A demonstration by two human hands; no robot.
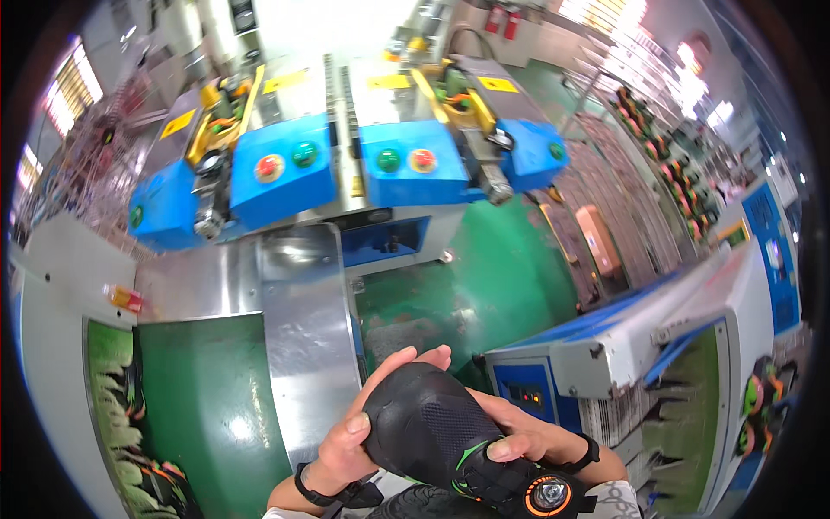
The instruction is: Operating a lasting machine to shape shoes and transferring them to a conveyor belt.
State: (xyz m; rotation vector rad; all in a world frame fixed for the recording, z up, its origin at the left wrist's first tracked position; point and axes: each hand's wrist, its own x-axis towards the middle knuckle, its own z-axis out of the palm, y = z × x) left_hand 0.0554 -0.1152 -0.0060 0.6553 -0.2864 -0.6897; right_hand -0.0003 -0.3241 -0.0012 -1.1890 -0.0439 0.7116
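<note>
a worker holds a black shoe [425, 424] in two bare hands, up close at the lower middle of the view. its long axis runs aslant, rounded toe to the upper left, and a round dial [550, 495] ringed in orange to the lower right. the left hand [342, 443] is nearer the toe, its thumb against the near side and fingertips showing past the far edge, the shoe clasped between. the right hand [534, 431] lies nearer the dial end, thumb bent over the upper and fingers partly hidden behind, closed on the shoe's far flank. beyond the left hand, a bare metal table [307, 372] stretches away toward a machine [282, 169] with blue housings and red and green buttons, so the toe points roughly tableward. to the right, beyond the right hand, stands a pale cabinet [596, 368] with a blue panel; green floor [475, 259] shows between.
</note>
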